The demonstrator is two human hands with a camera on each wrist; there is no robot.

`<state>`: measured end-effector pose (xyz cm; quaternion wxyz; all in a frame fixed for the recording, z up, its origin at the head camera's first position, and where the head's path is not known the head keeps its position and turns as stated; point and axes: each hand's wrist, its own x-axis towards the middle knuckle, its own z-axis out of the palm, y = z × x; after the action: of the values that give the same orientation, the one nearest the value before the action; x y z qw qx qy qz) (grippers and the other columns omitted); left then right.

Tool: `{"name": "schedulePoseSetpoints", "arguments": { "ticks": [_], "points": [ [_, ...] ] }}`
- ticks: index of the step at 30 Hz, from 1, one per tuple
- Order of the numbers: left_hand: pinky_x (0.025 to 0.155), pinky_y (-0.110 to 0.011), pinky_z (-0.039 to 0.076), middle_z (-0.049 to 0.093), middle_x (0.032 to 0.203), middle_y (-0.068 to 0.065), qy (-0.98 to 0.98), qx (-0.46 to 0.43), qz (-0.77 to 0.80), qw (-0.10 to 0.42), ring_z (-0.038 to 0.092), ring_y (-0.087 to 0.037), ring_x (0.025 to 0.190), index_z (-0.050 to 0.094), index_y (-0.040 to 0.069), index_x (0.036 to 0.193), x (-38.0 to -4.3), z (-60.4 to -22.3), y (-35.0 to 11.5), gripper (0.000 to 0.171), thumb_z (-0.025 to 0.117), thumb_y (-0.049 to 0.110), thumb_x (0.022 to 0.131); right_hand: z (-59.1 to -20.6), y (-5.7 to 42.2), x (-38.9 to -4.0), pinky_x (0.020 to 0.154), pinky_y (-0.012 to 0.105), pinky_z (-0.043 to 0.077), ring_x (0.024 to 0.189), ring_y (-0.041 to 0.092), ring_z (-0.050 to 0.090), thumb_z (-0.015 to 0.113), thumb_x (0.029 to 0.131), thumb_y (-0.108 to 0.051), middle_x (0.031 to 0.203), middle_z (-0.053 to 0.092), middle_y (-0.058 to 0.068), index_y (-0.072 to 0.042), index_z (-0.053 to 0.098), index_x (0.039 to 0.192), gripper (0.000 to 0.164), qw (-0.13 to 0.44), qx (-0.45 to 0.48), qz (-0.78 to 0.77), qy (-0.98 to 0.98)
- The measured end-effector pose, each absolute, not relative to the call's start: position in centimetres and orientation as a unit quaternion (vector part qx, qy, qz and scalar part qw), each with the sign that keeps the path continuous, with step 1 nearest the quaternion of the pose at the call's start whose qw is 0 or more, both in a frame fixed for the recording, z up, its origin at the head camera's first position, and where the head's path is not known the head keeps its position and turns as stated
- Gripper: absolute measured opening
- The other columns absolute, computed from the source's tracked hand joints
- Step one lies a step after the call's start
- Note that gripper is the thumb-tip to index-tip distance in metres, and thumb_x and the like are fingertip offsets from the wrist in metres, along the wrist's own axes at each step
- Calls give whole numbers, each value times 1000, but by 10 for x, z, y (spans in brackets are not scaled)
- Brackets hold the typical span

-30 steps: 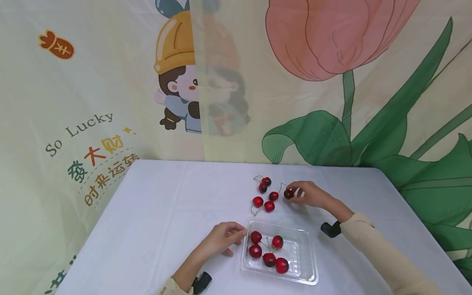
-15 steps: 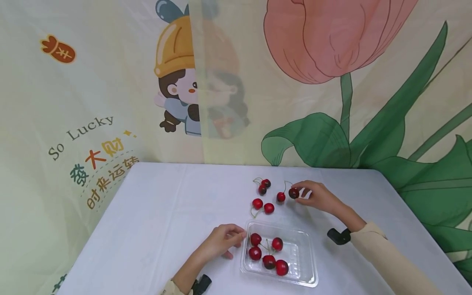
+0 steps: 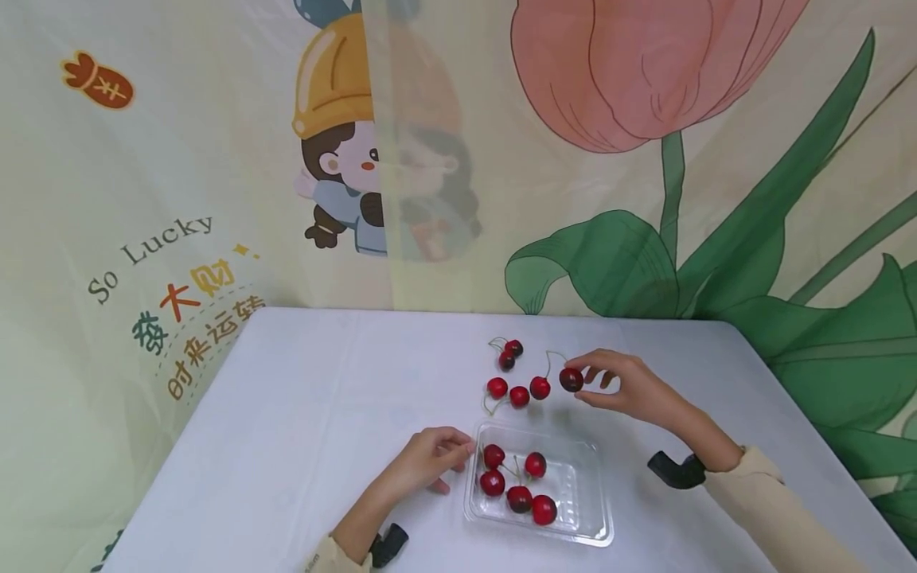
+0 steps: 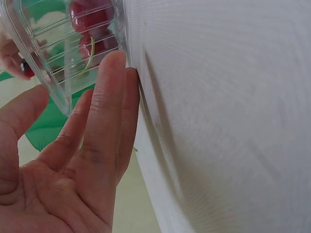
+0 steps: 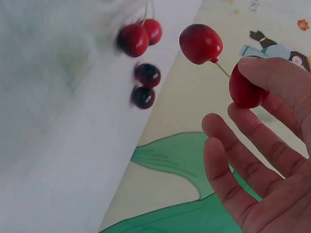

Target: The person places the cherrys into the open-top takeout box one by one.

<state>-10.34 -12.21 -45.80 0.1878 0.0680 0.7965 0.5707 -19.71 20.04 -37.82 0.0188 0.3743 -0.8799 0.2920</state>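
Observation:
In the head view my right hand (image 3: 634, 387) pinches a dark red cherry (image 3: 571, 380) between thumb and fingertips, over the table. A stem links it to a second cherry (image 3: 540, 387); in the right wrist view this joined cherry (image 5: 200, 43) stands out from the held cherry (image 5: 247, 88). My left hand (image 3: 427, 460) is at the left edge of a clear plastic container (image 3: 583, 497), fingers loosely extended. Seen from the left wrist, its fingertips are right at the container's wall (image 4: 53, 58). Several cherries (image 3: 492, 482) lie inside the container, mostly toward its left half.
Beyond the container, a pair of red cherries (image 3: 519, 396) lies on the white-covered table (image 3: 322, 414). A darker pair (image 3: 507, 360) sits farther back. A printed cloth backdrop (image 3: 444, 278) hangs behind the table's far edge.
My right hand has moved slightly right with the pinched cherry, and the stem-joined cherry has shifted right along with it. The left hand has stayed beside the container.

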Motion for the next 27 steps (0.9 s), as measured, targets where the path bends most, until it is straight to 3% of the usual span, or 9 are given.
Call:
{"name": "schedulePoseSetpoints", "arguments": {
  "ticks": [7, 18, 27],
  "points": [
    [53, -32, 59, 67, 86, -6, 797, 70, 570, 186, 65, -19, 79, 66, 1, 113, -104, -456, -123, 32, 64, 27, 96, -370, 191, -175, 66, 27, 59, 84, 17, 65, 83, 76, -6, 102, 69, 6, -4, 65, 118, 45, -1, 438, 324, -838],
    [54, -32, 59, 67, 87, -6, 798, 68, 568, 191, 65, -18, 81, 65, 1, 114, -106, -456, -124, 32, 64, 28, 96, -376, 164, -145, 71, 27, 58, 89, 16, 64, 77, 85, -22, 110, 68, -1, -14, 66, 122, 39, -160, 452, 333, -812],
    [54, -32, 59, 67, 87, -5, 796, 70, 570, 192, 65, -19, 82, 65, 1, 114, -105, -456, -123, 33, 63, 29, 97, -387, 151, -138, 73, 32, 59, 89, 8, 62, 78, 85, -20, 108, 68, -5, -12, 68, 120, 37, -209, 451, 308, -812]
  ]
}}
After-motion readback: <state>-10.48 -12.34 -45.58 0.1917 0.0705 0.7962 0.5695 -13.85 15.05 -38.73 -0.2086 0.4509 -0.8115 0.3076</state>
